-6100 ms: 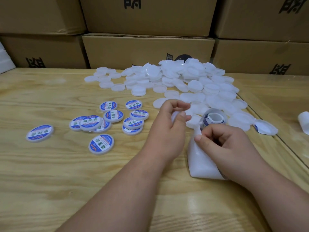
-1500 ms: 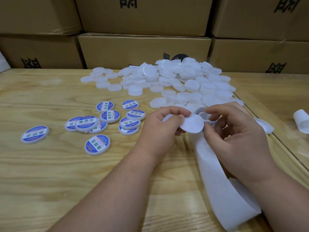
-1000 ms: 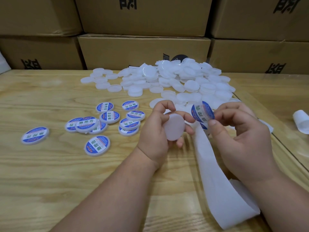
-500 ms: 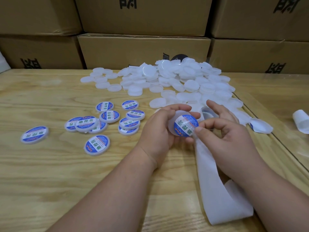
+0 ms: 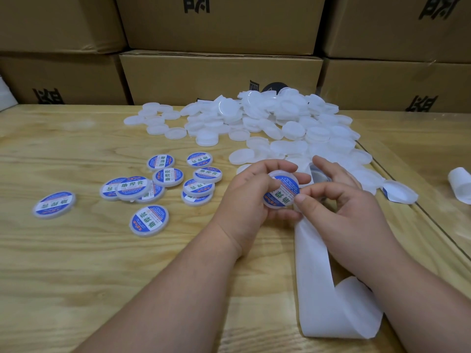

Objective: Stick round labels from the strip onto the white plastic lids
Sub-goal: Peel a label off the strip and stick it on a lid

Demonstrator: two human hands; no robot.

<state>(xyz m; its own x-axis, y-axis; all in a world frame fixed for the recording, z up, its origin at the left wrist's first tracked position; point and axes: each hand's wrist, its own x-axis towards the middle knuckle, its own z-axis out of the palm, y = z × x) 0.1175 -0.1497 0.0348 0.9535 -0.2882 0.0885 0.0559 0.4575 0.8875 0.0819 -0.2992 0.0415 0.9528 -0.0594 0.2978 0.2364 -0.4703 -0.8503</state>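
Both forearms reach in from the near edge of the wooden table [image 5: 76, 263] and meet just right of its middle. The left hand [image 5: 251, 200] curls around a white lid [image 5: 280, 191], thumb on top and fingers beneath, holding it tilted toward the person and clear of the wood. A blue and white round label [image 5: 281, 193] lies on the lid's face. The right hand [image 5: 339, 207] pinches at the lid's right edge with thumb and forefinger, its other fingers spread toward the far side. Under that wrist the white backing strip [image 5: 321, 284] runs toward the near edge and folds back on itself. Left of the hands, a loose cluster of finished labelled lids [image 5: 168, 184] lies flat, some overlapping, with one set well apart further left. Beyond the hands the heap of plain lids [image 5: 267, 123] spreads up to the stacked cardboard boxes [image 5: 219, 75] along the far side. A curled scrap of backing [image 5: 460, 186] sits at the right edge. Bare wood stretches wide on the near left.
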